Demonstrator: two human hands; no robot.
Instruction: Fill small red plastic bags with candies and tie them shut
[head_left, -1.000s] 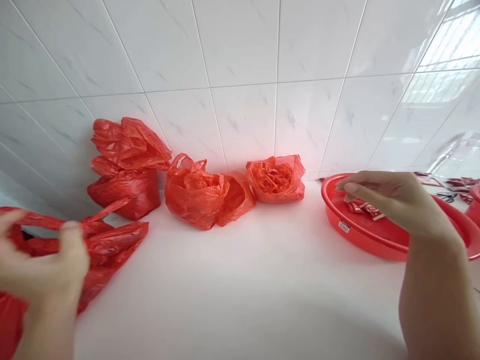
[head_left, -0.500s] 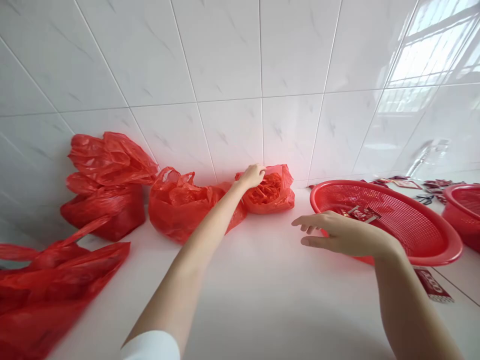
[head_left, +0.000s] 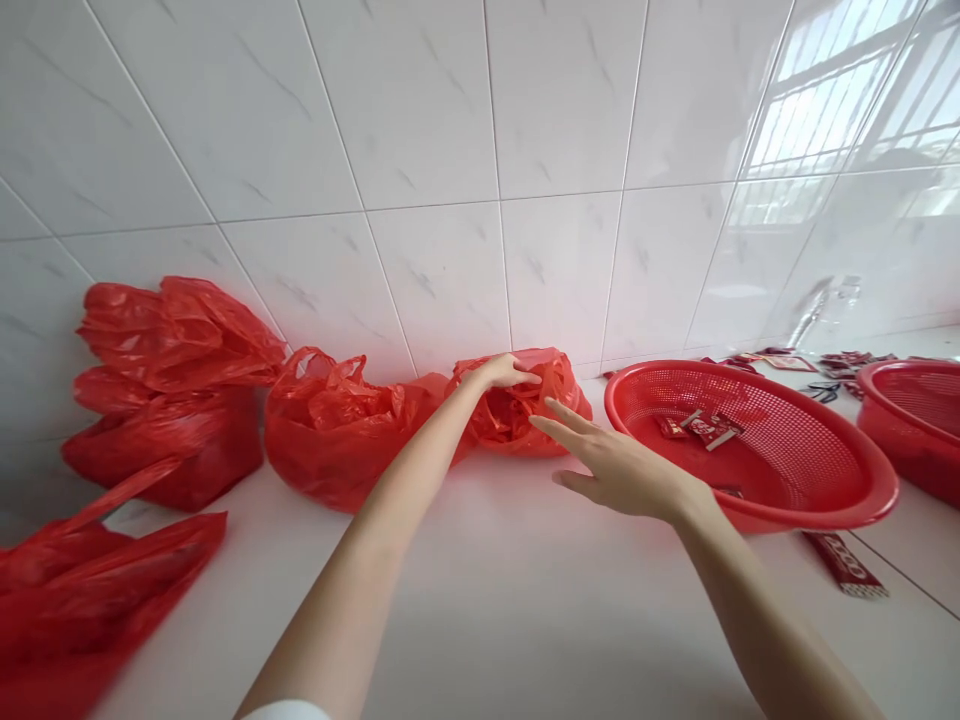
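Note:
A small red plastic bag point(head_left: 514, 420) stands against the wall, its mouth wide and crumpled red plastic showing inside. Over its back left rim reaches my left hand point(head_left: 504, 372), fingers stretched out to the right and apparently holding nothing. My right hand point(head_left: 604, 458) is spread at the front right of the same bag, fingertips near its side; whether they touch it I cannot tell. Just right of that hand sits a red mesh basket point(head_left: 795, 480) with a few red wrapped snack packets point(head_left: 709, 428) in it.
Left of the small bag stands a larger red bag point(head_left: 322, 455), then stacked red bags point(head_left: 172, 400) and another red bag point(head_left: 97, 600) nearer me. At right are a second red basket point(head_left: 919, 425), a brown-red packet point(head_left: 846, 565), scissors point(head_left: 825, 391) and a clear bottle point(head_left: 840, 310).
My left hand has gone from closed at the bag's rim to fingers stretched. My right hand has moved left from the basket to the bag, whose mouth is now wider. The view has shifted right.

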